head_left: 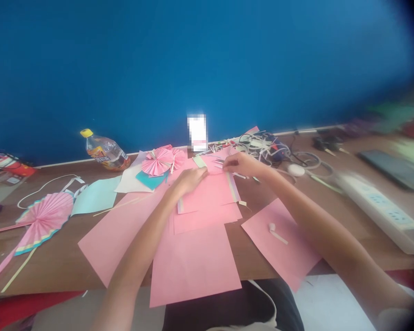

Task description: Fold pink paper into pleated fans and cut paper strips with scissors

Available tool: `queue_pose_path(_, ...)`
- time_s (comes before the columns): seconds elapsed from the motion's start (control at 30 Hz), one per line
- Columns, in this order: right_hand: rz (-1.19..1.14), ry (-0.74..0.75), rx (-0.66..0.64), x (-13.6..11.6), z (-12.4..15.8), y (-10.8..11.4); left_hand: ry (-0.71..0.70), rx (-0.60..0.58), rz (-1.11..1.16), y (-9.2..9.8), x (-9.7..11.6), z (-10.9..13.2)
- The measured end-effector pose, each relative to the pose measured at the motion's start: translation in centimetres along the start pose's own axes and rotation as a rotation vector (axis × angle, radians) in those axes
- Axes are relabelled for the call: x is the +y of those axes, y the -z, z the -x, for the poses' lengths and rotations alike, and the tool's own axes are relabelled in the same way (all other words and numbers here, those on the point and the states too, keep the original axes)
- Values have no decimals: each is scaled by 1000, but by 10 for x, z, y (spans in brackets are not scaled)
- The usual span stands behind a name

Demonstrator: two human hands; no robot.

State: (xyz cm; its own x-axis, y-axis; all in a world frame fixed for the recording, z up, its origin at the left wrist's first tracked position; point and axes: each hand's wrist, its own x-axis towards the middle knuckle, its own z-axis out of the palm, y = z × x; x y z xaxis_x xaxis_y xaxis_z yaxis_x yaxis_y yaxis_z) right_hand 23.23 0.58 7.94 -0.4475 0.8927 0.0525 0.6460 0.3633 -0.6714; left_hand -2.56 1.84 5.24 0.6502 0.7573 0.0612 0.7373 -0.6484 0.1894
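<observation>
Several pink sheets lie overlapped in front of me, with a smaller pink paper (pixel 207 193) on top that has pale striped side edges. My left hand (pixel 192 179) rests on the upper part of this paper, its fingers closed together and pressing the far edge. Just beyond those fingertips is a pale green paper strip (pixel 199 161). At the paper's upper right corner, my right hand (pixel 240 164) has its fingers drawn into a pinch. Thin dark lines show by its fingertips, but what it holds is too blurred to make out.
A pink pleated fan (pixel 46 216) lies left, near a light blue sheet (pixel 98 195). Pink rosettes (pixel 158 161) and a tilted bottle (pixel 106 151) are behind. Tangled paper strips and cables (pixel 262 145) line the wall; a power strip (pixel 382 207) and phone (pixel 395 168) are right.
</observation>
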Motion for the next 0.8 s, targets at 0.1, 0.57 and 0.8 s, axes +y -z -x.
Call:
queue_pose_path(0.1, 29, 29, 12, 0, 0, -2, 9, -27, 60, -1, 2, 0)
queue_pose_path(0.57, -404, -90, -190, 0, 2, -8, 79, 61, 136, 10, -6, 3)
queue_pose_path(0.8, -467, -8, 43, -17, 0, -17, 81, 57, 75, 11, -1, 2)
